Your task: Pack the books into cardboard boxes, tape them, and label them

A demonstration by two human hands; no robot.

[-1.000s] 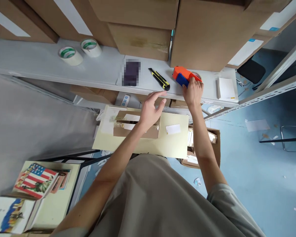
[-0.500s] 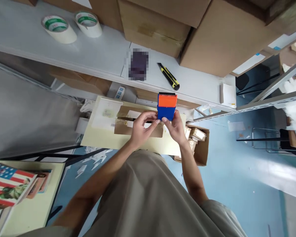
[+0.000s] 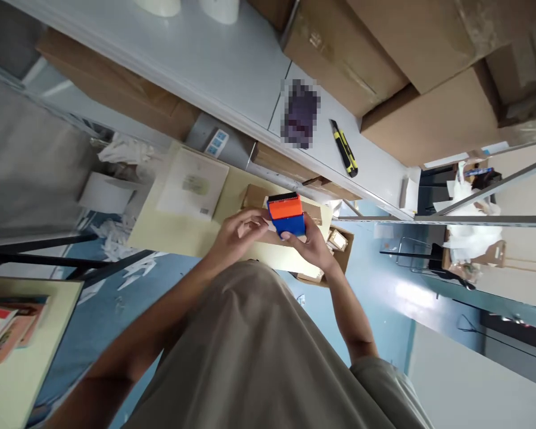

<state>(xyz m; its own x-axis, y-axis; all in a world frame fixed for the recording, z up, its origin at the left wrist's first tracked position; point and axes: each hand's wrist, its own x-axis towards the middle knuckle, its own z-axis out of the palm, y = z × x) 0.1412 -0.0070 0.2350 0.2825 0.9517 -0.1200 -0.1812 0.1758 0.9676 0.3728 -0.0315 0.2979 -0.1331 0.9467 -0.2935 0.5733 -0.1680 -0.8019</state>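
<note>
My right hand [image 3: 314,243] is closed around the lower right side of a blue and orange tape dispenser [image 3: 290,221], thumb on its blue front. Black serrated teeth run along the dispenser's top edge. At its left side is my left hand [image 3: 239,235], with thumb and fingers curled together close to the edge. What these fingertips hold, if anything, I cannot make out. Behind and below the dispenser, a cardboard box [image 3: 254,198] lies on the pale yellow table [image 3: 161,234], partly hidden by my hands.
A yellow and black utility knife [image 3: 345,150] lies on the grey shelf [image 3: 245,71] beside a blurred-out dark patch. Large cardboard boxes [image 3: 446,122] stand behind it. A clear plastic-like sheet [image 3: 194,185] is on the table's left. An open carton [image 3: 343,256] with small boxes stands on the floor.
My view has turned, so shelf and table appear more slanted. The tape dispenser sits lower and tilts more, and my left hand has drawn slightly off its lower edge toward its left side.
</note>
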